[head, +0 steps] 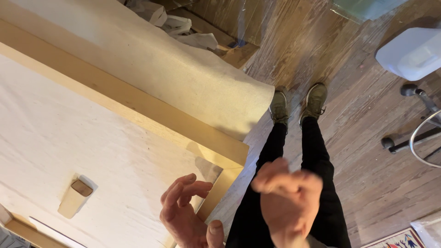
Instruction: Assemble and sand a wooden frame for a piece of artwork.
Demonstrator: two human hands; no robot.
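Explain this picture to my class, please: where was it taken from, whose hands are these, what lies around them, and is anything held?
There is one picture, taken by a camera worn on a person's head, looking straight down. You see that person's own two bare hands: the left hand with fingers curled, over the corner of a wooden frame covered with pale canvas, and the right hand, blurred, over the legs. Neither hand holds anything. A small tan block lies on the canvas. Below are black trousers, olive shoes and a worn wooden floor. At the right stands a white plastic container.
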